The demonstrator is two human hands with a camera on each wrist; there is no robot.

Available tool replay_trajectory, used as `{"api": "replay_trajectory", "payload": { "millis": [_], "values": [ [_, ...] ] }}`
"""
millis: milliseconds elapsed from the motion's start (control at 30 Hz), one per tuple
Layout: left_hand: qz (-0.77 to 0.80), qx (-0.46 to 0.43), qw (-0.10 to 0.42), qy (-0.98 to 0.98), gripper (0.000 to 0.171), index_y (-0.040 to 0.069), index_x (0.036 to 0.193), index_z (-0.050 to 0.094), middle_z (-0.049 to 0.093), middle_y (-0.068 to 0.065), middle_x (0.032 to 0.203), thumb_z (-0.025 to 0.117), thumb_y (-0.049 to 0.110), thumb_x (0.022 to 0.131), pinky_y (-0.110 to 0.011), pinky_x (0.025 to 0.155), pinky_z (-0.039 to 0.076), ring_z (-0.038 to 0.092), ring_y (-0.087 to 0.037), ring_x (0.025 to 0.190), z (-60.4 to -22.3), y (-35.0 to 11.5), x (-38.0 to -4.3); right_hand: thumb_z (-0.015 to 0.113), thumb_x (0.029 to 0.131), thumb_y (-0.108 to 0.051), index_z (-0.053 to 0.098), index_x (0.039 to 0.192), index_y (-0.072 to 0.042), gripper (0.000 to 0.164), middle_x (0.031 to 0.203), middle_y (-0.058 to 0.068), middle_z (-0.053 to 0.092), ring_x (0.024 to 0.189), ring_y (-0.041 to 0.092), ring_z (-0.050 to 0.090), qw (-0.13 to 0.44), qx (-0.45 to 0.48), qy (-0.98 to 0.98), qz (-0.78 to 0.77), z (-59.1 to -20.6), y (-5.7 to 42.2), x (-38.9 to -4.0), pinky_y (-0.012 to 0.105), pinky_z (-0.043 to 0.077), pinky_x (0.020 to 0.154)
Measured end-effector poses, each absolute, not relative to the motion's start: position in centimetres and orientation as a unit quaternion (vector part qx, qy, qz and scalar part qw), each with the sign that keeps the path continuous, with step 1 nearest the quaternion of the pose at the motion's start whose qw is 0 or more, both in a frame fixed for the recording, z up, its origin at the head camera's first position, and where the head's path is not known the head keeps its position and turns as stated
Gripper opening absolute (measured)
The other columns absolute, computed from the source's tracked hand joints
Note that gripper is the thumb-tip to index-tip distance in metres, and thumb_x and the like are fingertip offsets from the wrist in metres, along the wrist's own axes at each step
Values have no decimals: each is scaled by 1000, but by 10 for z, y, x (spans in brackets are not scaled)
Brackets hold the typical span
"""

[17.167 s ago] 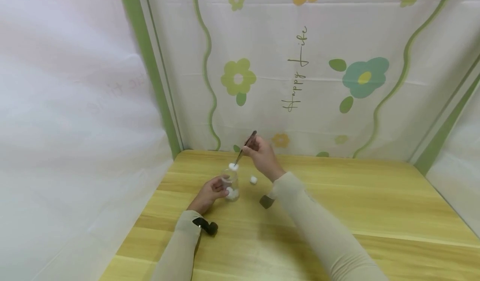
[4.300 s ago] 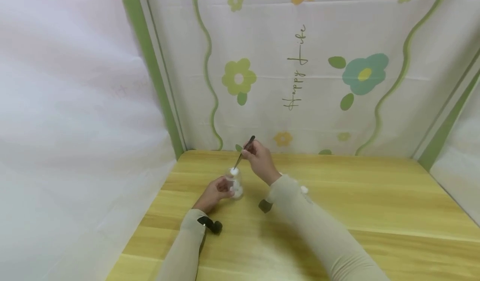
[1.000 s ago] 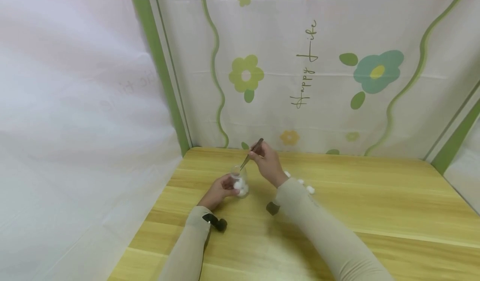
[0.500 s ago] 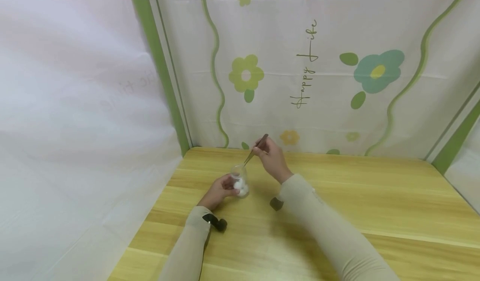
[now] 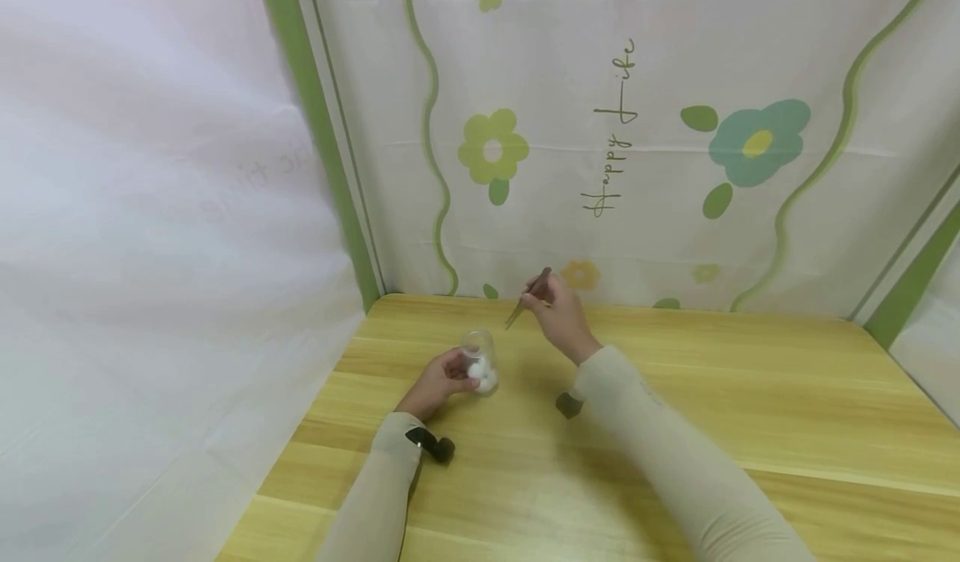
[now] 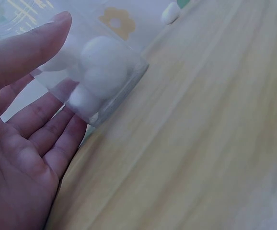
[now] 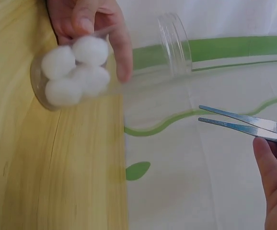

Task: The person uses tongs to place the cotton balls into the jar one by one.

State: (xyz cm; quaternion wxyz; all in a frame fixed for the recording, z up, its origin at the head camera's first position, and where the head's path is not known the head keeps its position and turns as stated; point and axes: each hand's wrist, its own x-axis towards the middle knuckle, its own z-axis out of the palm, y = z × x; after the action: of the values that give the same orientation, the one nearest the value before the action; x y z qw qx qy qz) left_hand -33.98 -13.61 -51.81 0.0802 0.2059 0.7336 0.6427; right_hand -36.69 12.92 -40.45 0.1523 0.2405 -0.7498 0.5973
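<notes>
My left hand holds a clear jar upright on the table, its thumb on one side and fingers on the other. Several white cotton balls lie in the jar's lower part; the mouth is uncovered. To the right of the jar, my right hand pinches metal tweezers between thumb and fingers. The tweezers' two tips are apart with nothing between them, pointing down toward the jar in the head view. One loose cotton ball shows beyond the jar in the left wrist view.
The wooden table ends at a white flowered curtain at the back. A plain white curtain hangs on the left. A dark wrist camera sits on the left sleeve; another dark piece hangs below the right wrist.
My right hand has drawn the tweezers from the jar's mouth to the right. A cotton ball held at the mouth earlier is gone from the tips. Loose balls are hidden by the right arm.
</notes>
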Motion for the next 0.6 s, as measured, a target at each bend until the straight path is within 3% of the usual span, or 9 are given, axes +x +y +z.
{"api": "replay_trajectory", "payload": {
  "millis": [400,600],
  "values": [
    [639,209,78,736,61,12,138,51,61,-11,125,77,8,83,-35,99,46,57,-26,117,-520,-136,-338,64,96,-13,57,113,-3,21,113,13,64,110,29,61,164,222,-769,577,-409,157,-368,39,51,93],
    [640,203,83,736,62,11,141,48,59,-11,128,75,4,85,-34,100,45,55,-26,119,-521,-136,-338,62,97,-14,55,100,-1,15,121,12,57,117,32,57,157,224,-779,564,-418,168,-366,41,48,96]
  ]
}}
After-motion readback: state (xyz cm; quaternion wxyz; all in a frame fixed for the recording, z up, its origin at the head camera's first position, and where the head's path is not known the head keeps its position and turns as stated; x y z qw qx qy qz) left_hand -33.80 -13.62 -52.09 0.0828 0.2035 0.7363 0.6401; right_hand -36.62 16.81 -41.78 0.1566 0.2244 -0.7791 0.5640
